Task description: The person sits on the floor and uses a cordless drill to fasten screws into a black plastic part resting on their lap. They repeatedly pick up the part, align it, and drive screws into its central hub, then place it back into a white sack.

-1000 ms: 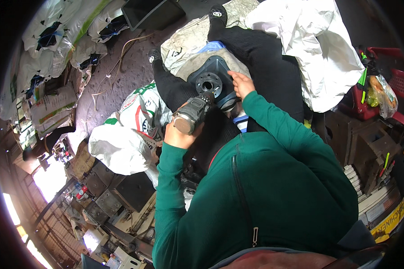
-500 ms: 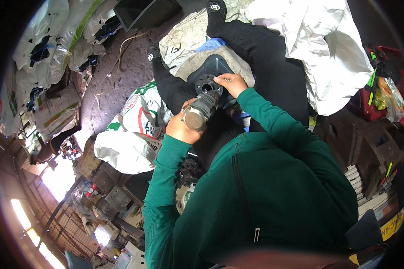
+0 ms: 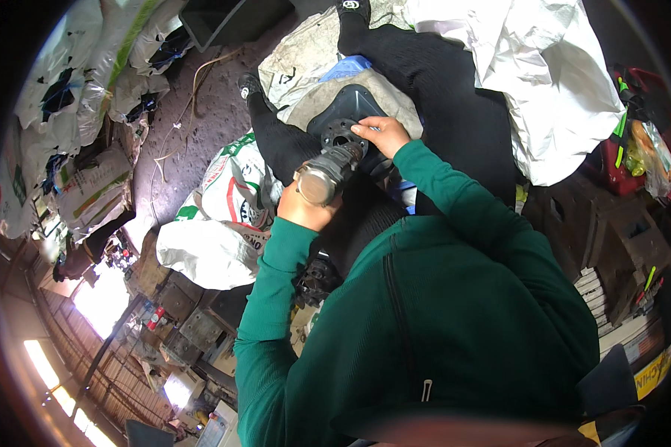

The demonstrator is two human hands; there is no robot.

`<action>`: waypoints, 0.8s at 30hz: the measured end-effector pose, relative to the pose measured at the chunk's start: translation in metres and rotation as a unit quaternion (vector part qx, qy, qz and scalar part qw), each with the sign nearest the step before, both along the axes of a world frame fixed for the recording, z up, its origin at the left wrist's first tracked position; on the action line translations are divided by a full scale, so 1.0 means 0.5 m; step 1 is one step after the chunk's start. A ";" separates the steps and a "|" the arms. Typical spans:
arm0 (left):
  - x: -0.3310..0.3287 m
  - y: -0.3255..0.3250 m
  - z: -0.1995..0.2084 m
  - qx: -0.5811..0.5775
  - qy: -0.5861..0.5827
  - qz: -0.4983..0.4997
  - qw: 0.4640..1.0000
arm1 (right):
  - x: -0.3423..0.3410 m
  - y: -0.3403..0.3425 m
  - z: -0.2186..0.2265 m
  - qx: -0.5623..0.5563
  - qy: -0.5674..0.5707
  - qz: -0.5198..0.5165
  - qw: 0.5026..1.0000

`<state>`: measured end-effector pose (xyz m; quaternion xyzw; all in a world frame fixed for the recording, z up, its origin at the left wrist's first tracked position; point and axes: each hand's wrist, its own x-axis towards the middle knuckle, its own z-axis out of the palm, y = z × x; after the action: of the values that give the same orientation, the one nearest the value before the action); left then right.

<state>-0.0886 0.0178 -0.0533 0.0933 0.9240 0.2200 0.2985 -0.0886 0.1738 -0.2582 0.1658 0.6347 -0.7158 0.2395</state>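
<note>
My left hand (image 3: 306, 214) is wrapped round a grey metal cylindrical tool (image 3: 328, 175) with a round end cap, which looks like a power tool. The tool's far end reaches a dark round flange (image 3: 341, 132) with holes round its rim and a larger opening in the middle. Beneath the flange, a black tray-like part (image 3: 356, 100) with rounded corners lies between my legs. At the flange's right edge my right hand (image 3: 384, 135) has thumb and forefinger pinched together; anything between the fingertips is too small to make out. The tool partly covers the flange's near side.
A stained pale cloth (image 3: 306, 45) lies under the black part. White printed sacks (image 3: 224, 216) are on the left, and a white sheet (image 3: 544, 89) covers the right. Farther left are filled plastic bags (image 3: 60, 97) and a loose cable (image 3: 194, 97). Metal blocks (image 3: 604, 223) stand right.
My left hand and the tool have tilted slightly, with the end cap shifting left and up. The right hand stays at the flange's edge, moved slightly left and up in the view.
</note>
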 end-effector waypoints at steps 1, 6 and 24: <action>0.006 0.001 0.001 0.006 -0.026 0.039 0.999 | 0.000 0.003 0.002 0.008 0.008 0.004 1.000; 0.038 -0.008 0.034 0.028 0.045 -0.025 0.998 | 0.002 0.008 0.012 0.087 0.057 0.011 0.995; 0.164 -0.033 0.097 0.112 0.186 -0.032 0.976 | 0.055 0.055 0.191 -0.530 -0.174 -0.124 0.821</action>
<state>-0.0065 0.0015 -0.0049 0.1949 0.9296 0.2908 0.1157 -0.0613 0.2012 -0.1625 0.2122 0.0799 -0.9247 0.3058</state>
